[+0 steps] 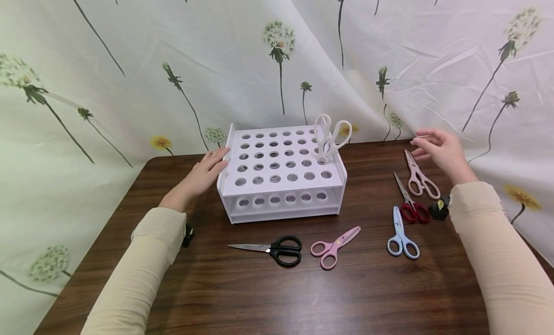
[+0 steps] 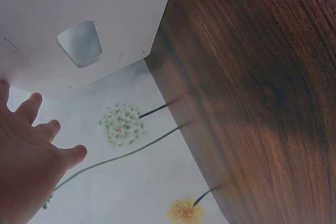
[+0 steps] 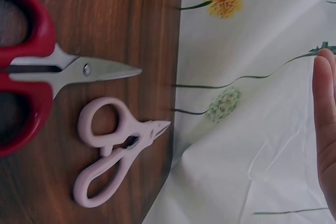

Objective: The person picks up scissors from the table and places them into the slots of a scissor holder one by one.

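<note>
My left hand (image 1: 199,176) rests its fingertips on the left side panel of a white rack (image 1: 283,183) with rows of round holes. In the left wrist view the fingers (image 2: 29,108) spread beside the panel, near its cut-out. A pair of white scissors (image 1: 330,140) stands handles up in a hole at the rack's right side. My right hand (image 1: 443,152), holding nothing, hovers with relaxed fingers by the tip of the pale pink scissors (image 1: 417,176). In the right wrist view these scissors (image 3: 113,150) lie flat beside the red-handled scissors (image 3: 42,72).
Red-handled scissors (image 1: 411,205) and light blue scissors (image 1: 401,236) lie on the right of the brown wooden table (image 1: 337,296). In front of the rack lie black-handled scissors (image 1: 283,251) and pink scissors (image 1: 333,248). A flower-print cloth (image 1: 242,60) hangs behind.
</note>
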A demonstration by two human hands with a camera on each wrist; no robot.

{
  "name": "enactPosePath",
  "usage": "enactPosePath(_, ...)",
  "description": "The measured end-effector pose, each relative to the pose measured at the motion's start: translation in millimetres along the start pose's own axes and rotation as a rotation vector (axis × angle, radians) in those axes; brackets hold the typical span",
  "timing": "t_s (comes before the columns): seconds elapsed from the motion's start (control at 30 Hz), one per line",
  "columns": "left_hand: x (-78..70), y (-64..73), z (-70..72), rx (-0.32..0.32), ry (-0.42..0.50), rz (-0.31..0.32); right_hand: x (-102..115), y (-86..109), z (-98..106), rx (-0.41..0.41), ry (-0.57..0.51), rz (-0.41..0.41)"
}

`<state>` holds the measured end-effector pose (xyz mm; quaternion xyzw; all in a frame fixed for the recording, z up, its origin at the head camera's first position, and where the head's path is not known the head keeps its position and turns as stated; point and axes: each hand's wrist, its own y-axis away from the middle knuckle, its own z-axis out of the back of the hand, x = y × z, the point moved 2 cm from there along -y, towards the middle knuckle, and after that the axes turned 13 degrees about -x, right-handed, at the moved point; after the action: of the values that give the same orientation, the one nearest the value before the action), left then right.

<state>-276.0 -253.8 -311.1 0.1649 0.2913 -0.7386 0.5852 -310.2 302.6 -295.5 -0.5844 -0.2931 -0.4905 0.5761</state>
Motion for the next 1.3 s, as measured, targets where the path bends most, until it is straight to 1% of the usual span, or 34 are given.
enactPosePath(0.2,-0.8,-0.6,-0.5,-0.002,0.006,0.000,-8,3.5,9,-0.006,0.071,-0.035)
enactPosePath(0.37,-0.4,0.3,-0.7,0.001,0.007,0.004,-16,6.4,15,-0.005,0.174,-0.062)
enactPosePath(0.47,0.2,0.9,-1.1,0.004,0.008,0.006,-22,9.3,19,0.001,0.208,-0.074)
enactPosePath(0.6,1.0,0.9,-1.3,0.003,0.005,0.006,-35,9.6,27,0.031,0.196,-0.066)
enactPosePath(0.63,0.9,0.8,-1.2,0.001,0.006,0.005,-40,8.6,30,0.032,0.170,-0.075)
enactPosePath(0.67,0.9,0.7,-1.1,0.000,0.006,0.004,-44,7.5,32,0.038,0.167,-0.073)
enactPosePath(0.7,0.8,0.5,-1.0,-0.002,0.006,0.003,-50,5.7,35,0.042,0.123,-0.083)
enactPosePath(0.8,0.6,0.0,-0.6,-0.005,0.009,0.002,-56,5.1,39,0.061,0.110,-0.081)
enactPosePath(0.83,0.4,0.1,-0.4,-0.005,0.010,0.003,-56,5.6,39,0.056,0.113,-0.086)
enactPosePath(0.87,0.3,0.2,-0.3,-0.004,0.010,0.004,-55,6.8,39,0.061,0.147,-0.076)
enactPosePath(0.9,0.1,0.3,-0.1,-0.005,0.010,0.004,-53,8.4,38,0.059,0.157,-0.080)
enactPosePath(0.93,0.0,0.5,-0.1,-0.006,0.011,0.004,-50,10.7,37,0.058,0.211,-0.071)
enactPosePath(1.07,-1.1,1.7,0.4,-0.007,0.009,0.001,-47,15.1,38,0.049,0.294,-0.081)
enactPosePath(1.3,-3.6,2.8,1.1,0.006,0.004,0.017,-53,19.2,44,0.075,0.366,-0.103)
